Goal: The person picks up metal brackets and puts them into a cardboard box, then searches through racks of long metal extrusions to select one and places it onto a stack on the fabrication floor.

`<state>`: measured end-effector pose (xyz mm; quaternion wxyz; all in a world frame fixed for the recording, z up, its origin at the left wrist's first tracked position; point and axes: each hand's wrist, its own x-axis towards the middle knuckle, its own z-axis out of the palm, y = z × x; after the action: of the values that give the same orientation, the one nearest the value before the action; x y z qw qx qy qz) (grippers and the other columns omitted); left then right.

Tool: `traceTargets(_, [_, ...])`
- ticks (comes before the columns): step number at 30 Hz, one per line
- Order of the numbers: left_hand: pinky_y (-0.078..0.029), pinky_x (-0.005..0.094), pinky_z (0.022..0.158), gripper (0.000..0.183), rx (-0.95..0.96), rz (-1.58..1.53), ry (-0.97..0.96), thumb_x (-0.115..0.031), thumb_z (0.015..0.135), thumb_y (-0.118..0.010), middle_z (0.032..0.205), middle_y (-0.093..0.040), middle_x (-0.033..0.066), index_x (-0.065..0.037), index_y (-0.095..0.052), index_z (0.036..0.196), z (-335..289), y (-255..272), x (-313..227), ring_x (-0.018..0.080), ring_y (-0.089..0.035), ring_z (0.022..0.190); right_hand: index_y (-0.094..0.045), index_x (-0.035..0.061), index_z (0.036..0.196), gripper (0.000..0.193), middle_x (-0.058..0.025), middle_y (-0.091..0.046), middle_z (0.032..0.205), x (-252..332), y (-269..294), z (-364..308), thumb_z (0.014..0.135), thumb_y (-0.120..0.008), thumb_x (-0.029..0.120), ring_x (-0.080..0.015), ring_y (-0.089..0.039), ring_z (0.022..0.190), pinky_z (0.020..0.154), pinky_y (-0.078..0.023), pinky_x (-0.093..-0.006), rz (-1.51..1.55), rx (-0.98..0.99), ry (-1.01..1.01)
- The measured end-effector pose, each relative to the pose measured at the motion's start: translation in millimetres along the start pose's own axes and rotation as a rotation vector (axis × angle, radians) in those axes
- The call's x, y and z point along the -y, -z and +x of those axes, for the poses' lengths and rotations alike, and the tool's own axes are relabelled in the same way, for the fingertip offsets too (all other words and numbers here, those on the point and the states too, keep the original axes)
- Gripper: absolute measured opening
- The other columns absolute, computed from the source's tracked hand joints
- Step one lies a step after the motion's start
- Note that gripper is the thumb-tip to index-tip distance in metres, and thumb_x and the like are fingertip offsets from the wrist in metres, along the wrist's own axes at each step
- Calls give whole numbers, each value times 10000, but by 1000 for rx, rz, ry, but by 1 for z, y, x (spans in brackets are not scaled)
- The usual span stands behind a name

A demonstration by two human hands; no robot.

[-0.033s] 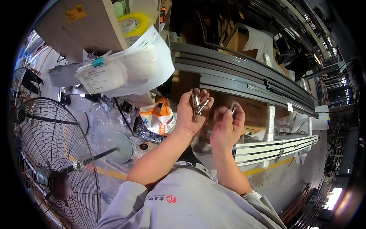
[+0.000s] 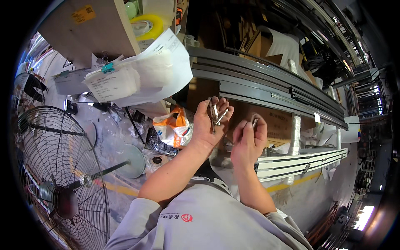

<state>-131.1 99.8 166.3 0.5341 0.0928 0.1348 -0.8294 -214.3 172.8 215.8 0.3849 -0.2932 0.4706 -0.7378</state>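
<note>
Metal pieces [image 2: 215,113] across cupped left hand [image 2: 206,126], another piece [image 2: 255,123] pinched in right hand [image 2: 248,140]

Grey floor [image 2: 300,200], round fan base [image 2: 131,161] on it

Pins [image 2: 216,111] in left hand [image 2: 203,127], fan [image 2: 66,201] leftward

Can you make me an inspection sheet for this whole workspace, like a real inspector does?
Surface: grey floor with yellow lines.
Job's things: several slim metal pieces lying in a palm; one small metal piece held apart.
Clutter: orange-and-white bag, hanging papers, yellow tape roll.
Hands: left hand cupped, palm up; right hand pinching with its fingers.
Cables: none clearly made out.
Surroundings: wire-caged fan at left; long grey metal profiles ahead.
</note>
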Motion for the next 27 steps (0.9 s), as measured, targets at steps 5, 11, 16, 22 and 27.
traceTargets(5, [-533, 385, 901, 224, -169, 124, -39, -298, 983, -560, 915, -678, 85, -88, -605, 920, -5, -17, -1, 235, -661, 918, -494, 12, 1190, 193, -88, -614, 860, 15, 3, -23, 1019, -441, 85, -145, -558, 664, 583, -461, -262, 186, 180, -461])
traceTargets(11, [-594, 384, 729, 211, -84, 206, 96, -307, 982, -581, 921, -681, 64, -130, -599, 1096, -15, -24, -11, 254, -679, 898, -430, -39, 1385, 412, -183, -636, 1140, 32, 5, -4, 981, -430, 42, -240, -623, 980, 872, -502, -398, 348, 255, -487])
traceTargets(16, [-564, 327, 675, 220, -118, 210, 43, -267, 983, -531, 969, -666, 89, -101, -597, 1111, -7, -19, -3, 266, -658, 872, -401, -80, 1409, 465, -167, -624, 1128, 34, 0, 1, 949, -414, -11, -190, -585, 886, 768, -470, -321, 192, 261, -416])
traceTargets(22, [-539, 334, 744, 193, 139, 200, 87, -229, 988, -451, 1082, -613, 89, -79, -557, 1043, -3, -3, -7, 214, -608, 1001, -487, -68, 1294, 362, -97, -610, 1020, 28, -13, 9, 936, -454, -29, -100, -524, 768, 655, -420, -239, -61, 265, -396])
traceTargets(27, [-511, 353, 903, 200, -9, 274, 35, -240, 999, -442, 1065, -616, 71, -79, -561, 1014, -12, -22, 2, 208, -601, 1012, -513, -45, 1112, 235, -109, -634, 975, 9, -20, 25, 900, -591, 18, -165, -625, 862, 779, -508, -291, -657, 207, -137])
